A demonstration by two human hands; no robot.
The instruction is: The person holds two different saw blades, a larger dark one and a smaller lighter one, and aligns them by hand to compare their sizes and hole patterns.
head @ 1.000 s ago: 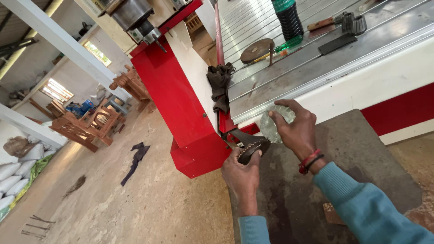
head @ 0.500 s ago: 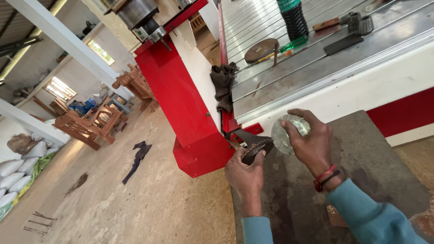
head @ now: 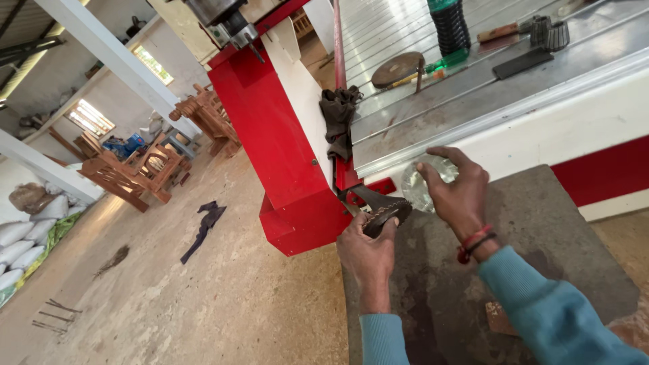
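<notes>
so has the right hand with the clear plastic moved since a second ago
Yes. The right hand with the crumpled clear plastic has shifted right along the white table edge, away from the red machine leg; the left hand barely moved.

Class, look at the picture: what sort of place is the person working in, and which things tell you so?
Probably a woodworking or furniture workshop. A large red machine with a slatted metal bed fills one side, wooden furniture frames stand on the bare concrete floor, and sacks are piled by the wall.
</notes>
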